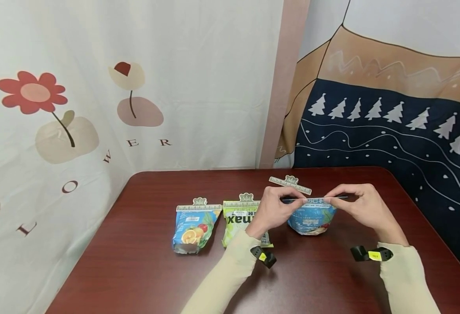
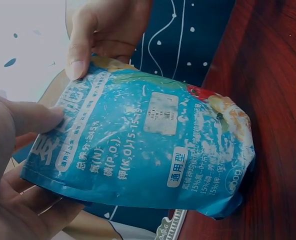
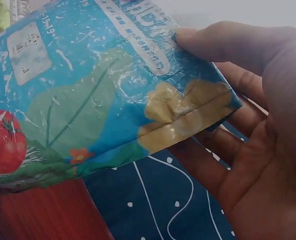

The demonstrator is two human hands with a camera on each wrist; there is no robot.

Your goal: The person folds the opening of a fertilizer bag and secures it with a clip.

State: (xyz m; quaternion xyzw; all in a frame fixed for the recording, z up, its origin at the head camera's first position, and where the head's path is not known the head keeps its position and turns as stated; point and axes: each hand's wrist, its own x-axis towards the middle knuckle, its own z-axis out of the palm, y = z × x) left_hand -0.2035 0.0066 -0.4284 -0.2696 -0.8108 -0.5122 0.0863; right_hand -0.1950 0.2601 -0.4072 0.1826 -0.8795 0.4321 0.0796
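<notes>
A blue fertilizer bag (image 1: 310, 220) with fruit pictures stands near the middle right of the table, its top edge folded over. My left hand (image 1: 274, 208) pinches one end of that top edge between thumb and fingers. At the other end my right hand (image 1: 371, 211) pinches it the same way. In the left wrist view the printed front of the bag (image 2: 138, 135) shows a white barcode label, and its bottom is close to the table. The right wrist view has my right thumb on the front of the bag (image 3: 83, 95), with fingers behind it. Just behind lies a loose sealing clip (image 1: 290, 184).
To the left, a second blue bag (image 1: 192, 231) and a green bag (image 1: 235, 229) lie on the brown table (image 1: 143, 270), each with a sealing clip along its top. My left hand and wrist partly cover the green bag. Printed curtains (image 1: 214, 87) hang behind the table.
</notes>
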